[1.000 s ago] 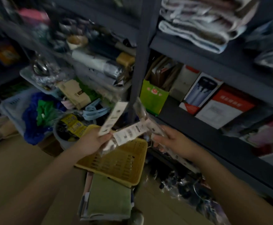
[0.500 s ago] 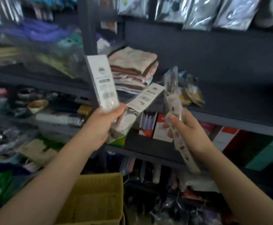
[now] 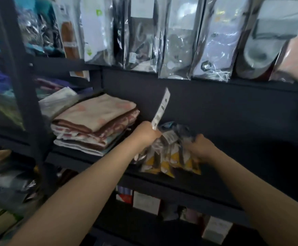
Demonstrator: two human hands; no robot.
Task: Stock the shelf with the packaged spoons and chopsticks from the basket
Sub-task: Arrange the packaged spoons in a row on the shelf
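Both my hands reach onto the dark shelf (image 3: 162, 183). My left hand (image 3: 145, 133) grips packaged spoons; one long white package (image 3: 161, 109) sticks up from its fist. My right hand (image 3: 197, 146) is curled on a clear package amid a pile of packaged utensils (image 3: 169, 157) with yellow-and-white cards lying at the shelf's front edge. The picture is blurred there, so single packets are hard to tell apart. The basket is out of view.
A stack of folded towels (image 3: 95, 125) lies on the same shelf just left of my hands. Plastic-wrapped goods (image 3: 180, 41) hang along the shelf above. A dark upright post (image 3: 20, 77) stands at left. Boxes (image 3: 145, 201) sit on the shelf below.
My view has risen from the yellow basket to the shelf. Both hands have carried their packages up and forward onto the pile next to the towels.
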